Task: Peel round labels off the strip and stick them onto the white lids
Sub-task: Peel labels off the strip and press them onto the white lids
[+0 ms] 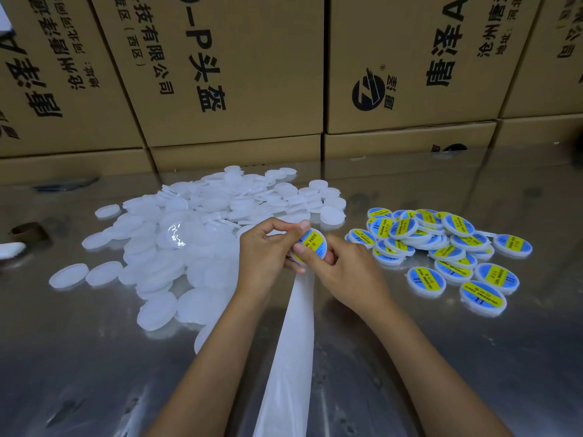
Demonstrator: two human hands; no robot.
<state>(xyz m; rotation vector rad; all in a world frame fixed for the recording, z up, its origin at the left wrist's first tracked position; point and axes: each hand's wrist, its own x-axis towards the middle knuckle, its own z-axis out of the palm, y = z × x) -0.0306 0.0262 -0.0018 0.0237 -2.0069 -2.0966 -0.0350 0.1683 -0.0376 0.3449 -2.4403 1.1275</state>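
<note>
At the far left of the steel worktop (94,357) lie a brown cardboard ring (26,232) and, just in front of it, a white object (11,250) cut off by the edge. To their right spreads a loose heap of plain lids (195,222), some overlapping. In the middle, both hands meet over one lid (310,247) with a blue and yellow label (312,244). The left hand (268,247) grips its left edge, fingers curled round it and the thumb on the face. The right hand (347,269) grips it from below, thumb pressed on the label. A white strip (290,357) runs from under the hands down to the near edge. To the right sits a pile of labelled lids (441,247). Cardboard boxes (220,74) stand along the back.
</note>
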